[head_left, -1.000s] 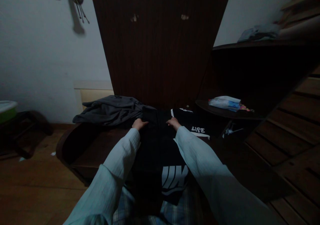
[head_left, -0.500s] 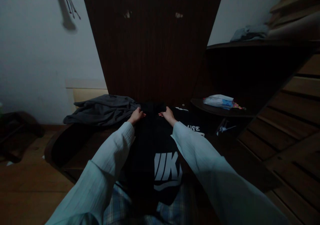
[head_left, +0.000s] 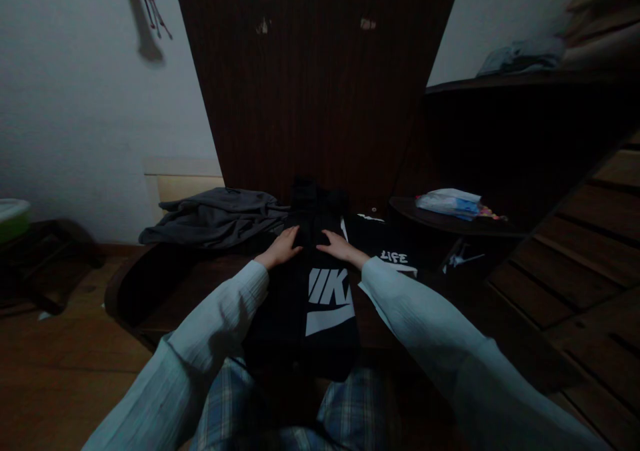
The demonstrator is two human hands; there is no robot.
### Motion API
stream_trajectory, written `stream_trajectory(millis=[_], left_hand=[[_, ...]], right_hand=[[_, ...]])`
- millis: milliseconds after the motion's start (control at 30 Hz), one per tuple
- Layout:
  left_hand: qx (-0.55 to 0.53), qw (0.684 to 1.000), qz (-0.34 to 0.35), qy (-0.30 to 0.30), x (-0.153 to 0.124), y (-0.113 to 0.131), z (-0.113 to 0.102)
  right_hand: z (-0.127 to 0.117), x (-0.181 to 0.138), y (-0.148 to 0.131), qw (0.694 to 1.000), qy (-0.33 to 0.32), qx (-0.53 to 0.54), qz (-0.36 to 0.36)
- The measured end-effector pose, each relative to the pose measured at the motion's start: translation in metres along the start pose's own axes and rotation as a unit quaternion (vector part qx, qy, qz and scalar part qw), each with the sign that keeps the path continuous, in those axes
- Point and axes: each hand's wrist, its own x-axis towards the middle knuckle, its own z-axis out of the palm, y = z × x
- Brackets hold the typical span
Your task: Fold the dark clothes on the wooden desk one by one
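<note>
A black garment with large white letters [head_left: 287, 317] lies lengthwise before me on a dark wooden surface, its lower end reaching over the near edge. My left hand [head_left: 284, 247] rests on its upper left part, fingers stretched out. On the upper right part lies my right hand [head_left: 340, 245], also flat with fingers apart. Bunched dark fabric of the garment shows just beyond both hands. A crumpled grey garment [head_left: 225, 216] lies to the left, and another black garment with white print [head_left: 395, 241] lies to the right, partly behind my right sleeve.
A dark wooden panel [head_left: 315, 91] rises behind the surface. Right of it, a small shelf [head_left: 415, 214] carries a plastic packet [head_left: 447, 203]; folded cloth [head_left: 520, 56] lies on the shelf above. On the left, a green and white basin [head_left: 13, 219] stands on a stool.
Both hands have opened from a pinch on the garment's upper part and now lie flat on it, slightly nearer me. The garment lies flatter, and the view has shifted a little left.
</note>
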Motion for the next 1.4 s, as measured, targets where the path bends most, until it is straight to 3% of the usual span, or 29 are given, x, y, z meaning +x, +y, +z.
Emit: stream_trajectory(millis=[133,233,367,667,800,933,1067,1233,1400], left_hand=[[-0.008,0.996,0.042,-0.082,-0.045,0.001,0.001],[-0.005,0.99,0.047,-0.136,-0.067,0.003,0.002],[0.013,0.986,0.039,-0.162,-0.077,0.004,0.008],[0.062,0.987,-0.007,-0.148,-0.046,0.006,0.027],[0.093,0.985,-0.013,-0.146,-0.032,0.002,0.031],[0.117,0.985,-0.032,-0.122,-0.026,-0.001,0.032],[0.122,0.991,-0.012,-0.062,-0.029,-0.002,0.033],[0.109,0.993,-0.007,-0.038,-0.035,-0.003,0.033],[0.1,0.995,-0.003,-0.029,-0.04,-0.003,0.035]], right_hand=[[0.021,-0.047,0.002,0.99,-0.039,-0.055,-0.124],[0.028,-0.069,-0.001,0.982,-0.095,-0.108,-0.123],[0.024,-0.074,0.0,0.973,-0.131,-0.147,-0.121],[0.003,-0.035,0.012,0.971,-0.172,-0.15,-0.069],[0.008,-0.035,0.001,0.975,-0.12,-0.174,-0.062],[0.025,-0.058,-0.011,0.974,-0.115,-0.145,-0.128],[0.033,-0.078,-0.016,0.976,-0.114,-0.115,-0.145],[0.012,-0.101,-0.028,0.977,-0.126,-0.068,-0.158],[-0.01,-0.157,-0.046,0.975,-0.093,-0.015,-0.201]])
